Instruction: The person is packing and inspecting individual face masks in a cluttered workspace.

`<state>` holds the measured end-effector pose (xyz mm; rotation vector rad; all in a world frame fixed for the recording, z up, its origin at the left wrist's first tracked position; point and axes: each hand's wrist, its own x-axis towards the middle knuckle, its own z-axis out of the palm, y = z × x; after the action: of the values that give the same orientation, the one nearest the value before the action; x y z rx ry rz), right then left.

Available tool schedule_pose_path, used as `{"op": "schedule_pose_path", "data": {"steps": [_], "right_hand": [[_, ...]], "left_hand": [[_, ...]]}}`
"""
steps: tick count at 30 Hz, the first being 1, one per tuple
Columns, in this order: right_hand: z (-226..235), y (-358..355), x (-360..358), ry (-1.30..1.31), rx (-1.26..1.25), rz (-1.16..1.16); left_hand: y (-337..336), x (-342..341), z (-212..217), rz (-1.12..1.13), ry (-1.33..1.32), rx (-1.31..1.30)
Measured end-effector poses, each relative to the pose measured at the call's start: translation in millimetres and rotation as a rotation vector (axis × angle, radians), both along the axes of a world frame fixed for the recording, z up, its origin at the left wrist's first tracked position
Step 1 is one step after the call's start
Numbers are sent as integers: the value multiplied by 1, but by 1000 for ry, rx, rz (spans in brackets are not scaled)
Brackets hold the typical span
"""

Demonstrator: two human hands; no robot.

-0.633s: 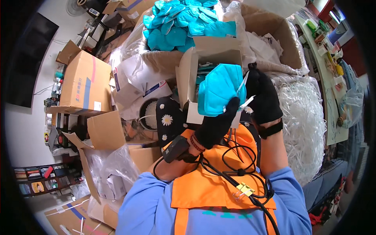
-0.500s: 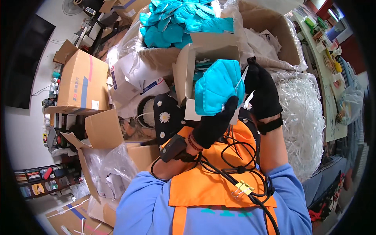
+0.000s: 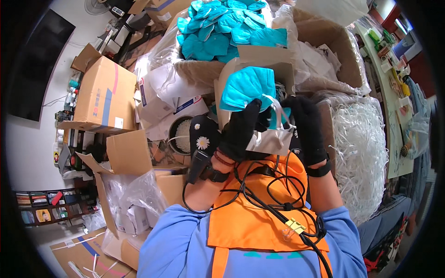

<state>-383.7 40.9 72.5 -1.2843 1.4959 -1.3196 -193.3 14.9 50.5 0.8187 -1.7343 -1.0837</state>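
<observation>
Teal, cup-shaped fabric face mask [image 3: 247, 88] sits pinched in the black-gloved left hand [image 3: 239, 131], held up over a small open cardboard carton [image 3: 278, 62]. Beside it, the black-gloved right hand [image 3: 307, 127] closes its fingers on the mask's white elastic strap [image 3: 279, 110]. Behind the carton, a large cardboard box [image 3: 197, 74] holds a heap of similar teal masks [image 3: 222, 28], and white shredded paper [image 3: 359, 153] lies to the right.

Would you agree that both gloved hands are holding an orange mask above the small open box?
Not quite: the mask is teal, not orange, as the head view shows. The left hand and right hand, both gloved, hold it above the small open box.
</observation>
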Motion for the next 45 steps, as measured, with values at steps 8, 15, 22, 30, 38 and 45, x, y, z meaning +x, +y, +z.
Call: {"op": "schedule_pose_path", "data": {"steps": [8, 15, 22, 30, 38, 45], "right_hand": [[2, 0, 29, -10, -158, 62], [26, 16, 36, 220, 238, 147], [21, 21, 24, -51, 427, 297], [-4, 26, -9, -696, 123, 143], [-45, 19, -245, -120, -212, -439], [-99, 27, -101, -401, -116, 84]], "left_hand": [[-13, 6, 26, -92, -13, 457], [-18, 10, 0, 66, -407, -387], [-18, 12, -33, 55, -527, -510], [36, -16, -30, 158, -407, -754], [105, -34, 19, -260, 316, 240], [40, -53, 62, -660, 866, 1434]]}}
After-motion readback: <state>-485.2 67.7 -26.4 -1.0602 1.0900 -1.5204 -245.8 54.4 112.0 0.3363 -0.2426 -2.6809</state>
